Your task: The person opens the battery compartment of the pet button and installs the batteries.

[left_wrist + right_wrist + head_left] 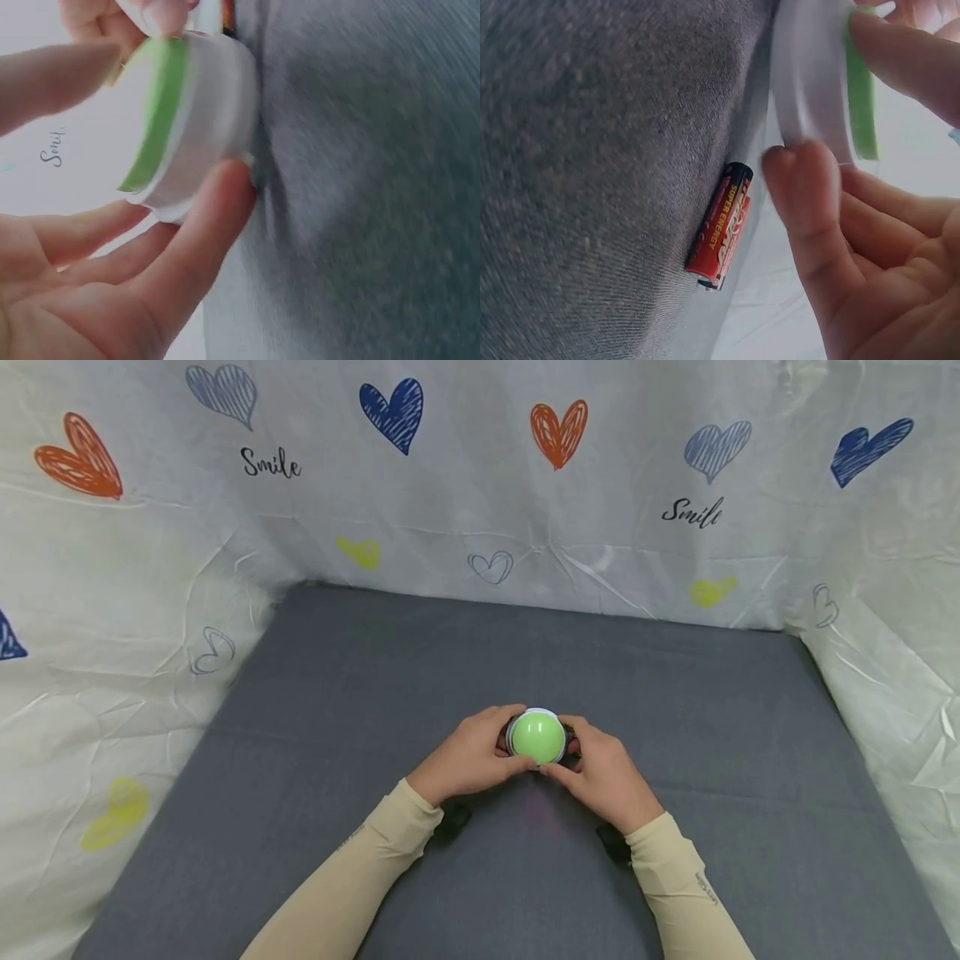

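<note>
Heart-printed white sheeting (465, 493) is hanging at twelve o'clock behind the grey cloth (337, 693). Near the cloth's middle, my left hand (474, 754) at nine o'clock and right hand (606, 774) at three are gripping a green-topped white object (537, 737), fingers half-curled, forearms (330, 889) angling in from seven and five.

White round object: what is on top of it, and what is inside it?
On top sits a smooth, rounded green cover. The inside of the white body cannot be seen; cover and body hide it.
</note>
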A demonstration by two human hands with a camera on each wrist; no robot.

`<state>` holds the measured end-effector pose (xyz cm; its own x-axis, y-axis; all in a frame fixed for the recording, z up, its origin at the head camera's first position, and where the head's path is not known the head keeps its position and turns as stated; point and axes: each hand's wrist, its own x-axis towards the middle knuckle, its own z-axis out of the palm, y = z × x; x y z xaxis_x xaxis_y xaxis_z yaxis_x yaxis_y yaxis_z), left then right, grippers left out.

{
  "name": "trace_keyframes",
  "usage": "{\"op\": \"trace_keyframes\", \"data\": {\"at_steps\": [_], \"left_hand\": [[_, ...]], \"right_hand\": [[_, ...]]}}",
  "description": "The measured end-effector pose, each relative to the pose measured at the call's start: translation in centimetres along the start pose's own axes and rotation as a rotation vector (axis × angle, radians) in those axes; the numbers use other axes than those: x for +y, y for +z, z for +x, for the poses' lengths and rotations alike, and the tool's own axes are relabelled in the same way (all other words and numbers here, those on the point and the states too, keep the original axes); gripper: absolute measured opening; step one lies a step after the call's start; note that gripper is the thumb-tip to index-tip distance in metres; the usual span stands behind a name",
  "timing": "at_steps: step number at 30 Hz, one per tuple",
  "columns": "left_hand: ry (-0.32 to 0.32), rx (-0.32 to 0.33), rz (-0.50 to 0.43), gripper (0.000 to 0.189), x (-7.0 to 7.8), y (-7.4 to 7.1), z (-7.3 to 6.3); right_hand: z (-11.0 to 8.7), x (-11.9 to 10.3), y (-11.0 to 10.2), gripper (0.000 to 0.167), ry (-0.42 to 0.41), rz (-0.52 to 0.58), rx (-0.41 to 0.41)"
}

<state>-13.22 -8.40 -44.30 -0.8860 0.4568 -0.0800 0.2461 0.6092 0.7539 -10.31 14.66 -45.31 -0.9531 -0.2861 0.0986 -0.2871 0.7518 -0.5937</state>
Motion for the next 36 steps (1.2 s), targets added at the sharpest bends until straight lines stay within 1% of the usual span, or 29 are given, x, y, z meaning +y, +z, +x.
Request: {"op": "trace_keyframes", "data": {"at_steps": [2, 5, 9, 11, 14, 17, 20, 22, 24, 27, 29, 32, 36], "left_hand": [[-0.013, 0.010, -0.046, 0.073, 0.2, -0.1, 0.0], [-0.026, 0.039, -0.086, 0.069, 0.4, -0.3, 0.1], [-0.039, 0.076, -0.084, 0.066, 0.5, -0.4, 0.1], [-0.042, 0.090, -0.091, 0.062, 0.4, -0.3, 0.2], [-0.046, 0.108, -0.132, 0.052, 0.3, -0.3, 0.3], [-0.050, 0.107, -0.180, 0.045, 0.3, -0.2, 0.4], [-0.053, 0.094, -0.176, 0.044, 0.4, -0.1, 0.4], [-0.046, 0.085, -0.135, 0.044, 0.3, 0.1, 0.5], [-0.043, 0.064, -0.092, 0.044, 0.3, 0.1, 0.5], [-0.034, 0.025, -0.052, 0.046, 0.3, 0.2, 0.5], [-0.024, -0.004, -0.048, 0.049, 0.2, 0.2, 0.5], [-0.016, -0.034, -0.058, 0.052, 0.1, 0.2, 0.4], [0.002, -0.056, -0.055, 0.051, -0.3, 0.5, 0.2]], "right_hand": [[0.0, 0.0, -0.1, 0.070, -0.004, 0.004, 0.023], [0.0, 0.1, -0.1, 0.071, -0.010, 0.031, 0.057], [-0.1, 0.0, -0.2, 0.073, -0.019, 0.085, 0.080], [-0.1, 0.0, -0.3, 0.071, -0.020, 0.110, 0.082], [0.0, -0.2, -0.4, 0.062, 0.004, 0.138, 0.069], [0.1, -0.3, -0.5, 0.051, 0.032, 0.171, 0.037], [0.2, -0.3, -0.5, 0.046, 0.030, 0.189, -0.003], [0.3, -0.2, -0.4, 0.046, 0.002, 0.172, -0.014], [0.3, -0.1, -0.3, 0.046, -0.045, 0.131, -0.009], [0.2, 0.0, -0.1, 0.047, -0.120, 0.069, 0.005], [0.1, 0.1, -0.1, 0.047, -0.164, 0.037, 0.012], [-0.1, 0.1, 0.1, 0.047, -0.201, -0.004, 0.000], [-0.7, 0.1, 0.3, 0.046, -0.199, -0.030, -0.039]]}}
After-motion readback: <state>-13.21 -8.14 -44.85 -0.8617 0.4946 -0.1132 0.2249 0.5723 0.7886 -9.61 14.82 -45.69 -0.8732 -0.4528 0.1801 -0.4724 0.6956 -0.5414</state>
